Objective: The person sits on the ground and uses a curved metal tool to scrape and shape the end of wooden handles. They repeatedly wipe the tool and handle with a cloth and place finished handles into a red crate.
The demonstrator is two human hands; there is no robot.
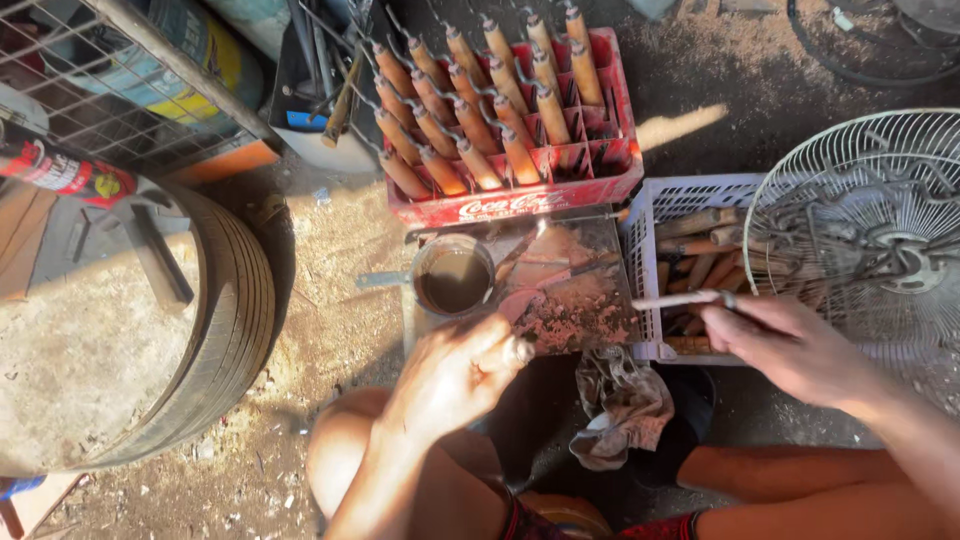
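Bare, dusty ground strewn with grit fills the frame, with a worn black rubber tyre (235,330) laid flat at the left edge. At upper centre a red plastic bottle crate (520,195) is seen, its compartments filled with upright wooden-handled metal tools (470,100); a white script label runs along its front wall. Below it a rusty, paste-smeared flat metal tray (570,300) is placed, and a round tin of brown liquid (455,280) stands at its left end. A white plastic lattice basket (645,240) of wooden handles is set just right of the tray, beside a round wire fan guard (870,230) at the right edge. A red cylindrical can with a yellow-and-white label (65,172) lies at upper left.

The left hand (450,375) is closed around a wooden handle (515,350) over the tray's near edge. The right hand (790,345) is closed on a thin pale metal rod (680,299) held across the basket. A crumpled grey rag (625,405) lies between the knees.
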